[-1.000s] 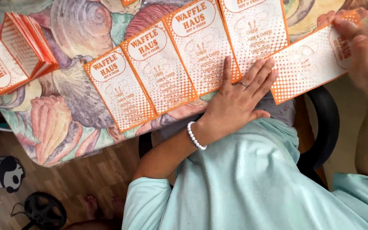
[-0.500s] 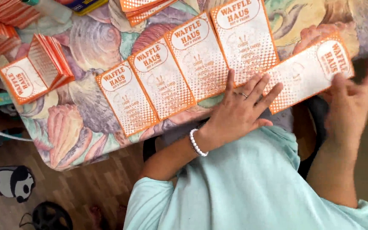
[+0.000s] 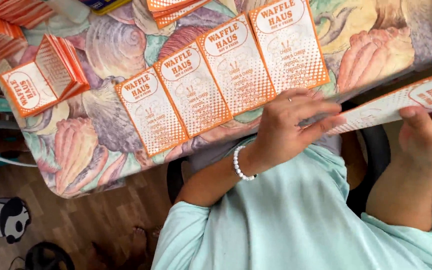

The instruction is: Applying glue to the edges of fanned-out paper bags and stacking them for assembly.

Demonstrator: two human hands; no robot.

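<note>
A long strip of flat orange-and-white card panels [image 3: 216, 85] lies across the shell-patterned table [image 3: 91, 150], joined edge to edge. Its right end panel [image 3: 406, 102] is lifted off the table edge and tilted. My left hand [image 3: 291, 127], with a white bead bracelet on the wrist, pinches the strip where the lifted panel meets the flat ones. My right hand [image 3: 426, 140] grips the lifted panel's far end from below, thumb on top.
A folded orange card box [image 3: 43, 77] stands at the table's left. More orange card stacks lie at the top left [image 3: 6, 20] and top centre [image 3: 173, 9]. A black chair [image 3: 371, 150] is under me. On the wooden floor lie a panda toy [image 3: 1, 220] and a dark round object [image 3: 48, 256].
The right end panel has come up off the table and tilted. My left hand went from flat on the strip to pinching it, and my right hand slid to the panel's end.
</note>
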